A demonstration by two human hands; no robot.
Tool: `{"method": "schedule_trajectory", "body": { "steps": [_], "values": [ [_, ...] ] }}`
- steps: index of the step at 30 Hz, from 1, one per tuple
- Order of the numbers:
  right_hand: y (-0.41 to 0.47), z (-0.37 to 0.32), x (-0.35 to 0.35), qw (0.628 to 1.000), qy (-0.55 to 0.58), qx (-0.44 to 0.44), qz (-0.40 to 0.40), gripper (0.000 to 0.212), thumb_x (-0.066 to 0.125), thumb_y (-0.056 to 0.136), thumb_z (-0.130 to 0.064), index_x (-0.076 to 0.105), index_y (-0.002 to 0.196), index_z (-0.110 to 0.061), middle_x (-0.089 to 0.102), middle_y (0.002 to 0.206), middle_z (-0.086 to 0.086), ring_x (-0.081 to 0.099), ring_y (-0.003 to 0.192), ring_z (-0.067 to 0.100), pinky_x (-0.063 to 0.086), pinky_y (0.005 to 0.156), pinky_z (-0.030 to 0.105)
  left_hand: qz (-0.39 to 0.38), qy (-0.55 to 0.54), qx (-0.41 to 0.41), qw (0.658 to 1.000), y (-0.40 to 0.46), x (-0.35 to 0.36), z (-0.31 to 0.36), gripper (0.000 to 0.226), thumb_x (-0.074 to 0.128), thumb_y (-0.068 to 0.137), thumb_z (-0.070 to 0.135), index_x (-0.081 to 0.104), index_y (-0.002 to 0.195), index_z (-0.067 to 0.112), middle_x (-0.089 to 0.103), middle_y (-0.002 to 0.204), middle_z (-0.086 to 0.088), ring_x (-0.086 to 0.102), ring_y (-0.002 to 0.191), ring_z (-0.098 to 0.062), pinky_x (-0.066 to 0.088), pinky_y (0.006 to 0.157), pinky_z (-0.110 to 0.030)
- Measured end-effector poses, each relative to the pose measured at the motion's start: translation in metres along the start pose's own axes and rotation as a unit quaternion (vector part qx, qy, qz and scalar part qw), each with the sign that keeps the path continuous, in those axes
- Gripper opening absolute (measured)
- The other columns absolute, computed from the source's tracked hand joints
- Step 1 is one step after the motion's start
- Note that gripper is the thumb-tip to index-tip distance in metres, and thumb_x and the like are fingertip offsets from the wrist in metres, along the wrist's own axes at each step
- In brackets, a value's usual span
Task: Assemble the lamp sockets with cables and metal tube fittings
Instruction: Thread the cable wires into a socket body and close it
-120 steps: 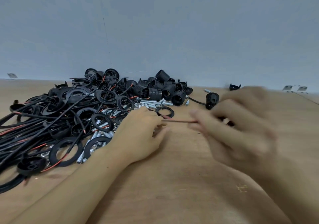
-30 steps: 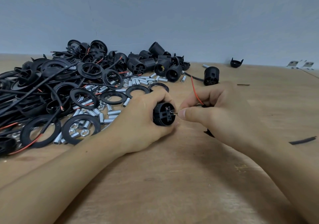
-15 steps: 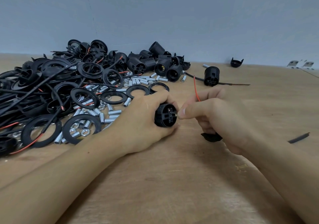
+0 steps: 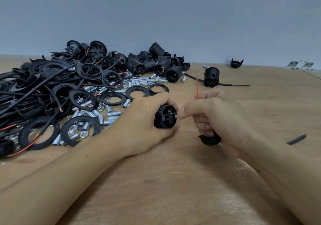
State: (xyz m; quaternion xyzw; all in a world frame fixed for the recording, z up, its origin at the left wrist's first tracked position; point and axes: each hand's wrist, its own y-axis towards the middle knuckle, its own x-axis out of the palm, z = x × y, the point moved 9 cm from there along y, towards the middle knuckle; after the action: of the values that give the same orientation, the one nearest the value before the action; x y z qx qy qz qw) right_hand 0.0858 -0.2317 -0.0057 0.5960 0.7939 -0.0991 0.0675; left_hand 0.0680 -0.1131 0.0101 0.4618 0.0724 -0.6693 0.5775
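Observation:
My left hand [image 4: 144, 119] grips a black lamp socket [image 4: 165, 118] on its side, with the terminal end facing right. My right hand [image 4: 213, 115] pinches a thin dark wire end [image 4: 174, 113] at one of the socket's terminal holes. A red wire [image 4: 197, 89] rises from between the right fingers. A black cap piece [image 4: 209, 140] is tucked under the right palm, partly hidden. Both hands hover just above the wooden table [image 4: 173, 181].
A heap of black rings, sockets and cables [image 4: 57, 89] covers the left of the table, with threaded metal tubes and nuts [image 4: 104, 113] strewn before it. Another socket on a cable [image 4: 211, 77] lies behind the hands, a black cap [image 4: 236, 63] at the wall, a cable scrap [image 4: 296, 139] at right.
Four seconds ago both hands held a wire stretched between them. Since one second ago the right hand has shifted slightly, still pressing the wire end at the socket held by the left.

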Motion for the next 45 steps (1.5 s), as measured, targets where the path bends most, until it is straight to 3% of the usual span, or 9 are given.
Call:
{"method": "schedule_trajectory", "body": {
  "steps": [7, 11, 15, 22, 27, 31, 35, 42, 45],
  "values": [
    [-0.002, -0.001, 0.0, 0.999, 0.028, 0.017, -0.003, 0.009, 0.065, 0.068, -0.001, 0.056, 0.072, -0.002, 0.025, 0.04, -0.008, 0.019, 0.035, 0.009, 0.02, 0.037, 0.016, 0.0, -0.013, -0.007, 1.0, -0.001, 0.0, -0.003, 0.034, 0.084, 0.074, 0.02, 0.059, 0.089, 0.036, 0.06, 0.073, 0.019, 0.056, 0.079, 0.004, 0.039, 0.067, -0.005],
    [-0.002, 0.0, -0.001, 0.999, 0.029, 0.023, 0.006, 0.015, 0.066, 0.07, -0.002, 0.054, 0.074, -0.009, 0.026, 0.041, -0.007, 0.019, 0.035, 0.009, 0.021, 0.036, 0.016, -0.003, 0.0, -0.005, 1.0, 0.0, 0.001, -0.003, 0.028, 0.083, 0.075, 0.022, 0.062, 0.092, 0.031, 0.059, 0.074, 0.021, 0.055, 0.08, 0.003, 0.039, 0.068, -0.005],
    [-0.002, 0.001, 0.0, 0.999, 0.032, 0.019, 0.003, 0.025, 0.066, 0.072, -0.001, 0.048, 0.059, -0.012, 0.027, 0.042, -0.006, 0.021, 0.035, 0.009, 0.021, 0.036, 0.017, -0.004, 0.006, 0.003, 1.0, -0.001, 0.001, -0.002, 0.03, 0.083, 0.075, 0.023, 0.06, 0.091, 0.033, 0.056, 0.071, 0.023, 0.054, 0.079, 0.005, 0.038, 0.067, -0.005],
    [-0.005, -0.012, 0.0, 0.995, -0.038, -0.087, 0.023, 0.021, 0.07, 0.076, -0.004, 0.055, 0.062, -0.003, 0.037, 0.042, -0.006, 0.03, 0.036, 0.008, 0.025, 0.041, 0.019, 0.001, 0.027, 0.008, 1.0, -0.001, 0.0, -0.003, 0.028, 0.082, 0.075, 0.022, 0.063, 0.094, 0.028, 0.058, 0.075, 0.027, 0.053, 0.08, 0.006, 0.038, 0.066, -0.007],
    [-0.016, -0.034, 0.01, 0.97, -0.105, -0.22, 0.01, 0.019, 0.068, 0.088, -0.008, 0.062, 0.07, -0.011, 0.053, 0.048, 0.001, 0.043, 0.039, 0.0, 0.033, 0.042, 0.01, 0.005, -0.008, -0.023, 1.0, -0.001, -0.002, -0.01, 0.033, 0.079, 0.071, 0.042, 0.062, 0.095, 0.027, 0.064, 0.083, 0.012, 0.058, 0.086, -0.021, 0.048, 0.072, -0.033],
    [-0.018, -0.036, 0.011, 0.954, -0.149, -0.26, 0.016, 0.013, 0.067, 0.089, -0.011, 0.063, 0.077, -0.01, 0.061, 0.055, 0.002, 0.049, 0.044, 0.0, 0.033, 0.046, 0.008, -0.005, -0.022, -0.024, 0.999, -0.001, -0.001, -0.009, 0.03, 0.079, 0.073, 0.042, 0.063, 0.095, 0.03, 0.066, 0.085, 0.011, 0.059, 0.089, -0.024, 0.05, 0.074, -0.041],
    [-0.019, -0.037, 0.011, 0.942, -0.174, -0.284, 0.028, 0.013, 0.065, 0.091, -0.016, 0.06, 0.08, -0.011, 0.06, 0.062, 0.001, 0.048, 0.05, 0.005, 0.033, 0.051, 0.011, 0.017, -0.052, -0.012, 0.998, -0.001, -0.003, -0.001, 0.023, 0.073, 0.069, 0.042, 0.059, 0.086, 0.035, 0.066, 0.079, 0.009, 0.061, 0.079, -0.014, 0.048, 0.067, -0.03],
    [-0.024, -0.042, 0.016, 0.932, -0.169, -0.32, 0.007, 0.011, 0.062, 0.088, -0.018, 0.058, 0.08, -0.012, 0.055, 0.061, -0.001, 0.048, 0.051, 0.016, 0.044, 0.05, 0.038, 0.022, -0.065, -0.021, 0.997, -0.003, -0.001, 0.001, 0.018, 0.072, 0.066, 0.035, 0.059, 0.074, 0.025, 0.058, 0.072, 0.023, 0.053, 0.065, -0.004, 0.037, 0.053, -0.012],
    [-0.026, -0.043, 0.018, 0.93, -0.165, -0.329, -0.006, 0.011, 0.063, 0.088, -0.015, 0.059, 0.079, -0.012, 0.057, 0.062, -0.001, 0.048, 0.051, 0.014, 0.041, 0.049, 0.03, 0.019, -0.092, -0.016, 0.995, -0.004, 0.0, 0.004, 0.016, 0.071, 0.067, 0.027, 0.057, 0.072, 0.031, 0.057, 0.064, 0.022, 0.053, 0.06, -0.001, 0.035, 0.053, -0.008]
  ]
}}
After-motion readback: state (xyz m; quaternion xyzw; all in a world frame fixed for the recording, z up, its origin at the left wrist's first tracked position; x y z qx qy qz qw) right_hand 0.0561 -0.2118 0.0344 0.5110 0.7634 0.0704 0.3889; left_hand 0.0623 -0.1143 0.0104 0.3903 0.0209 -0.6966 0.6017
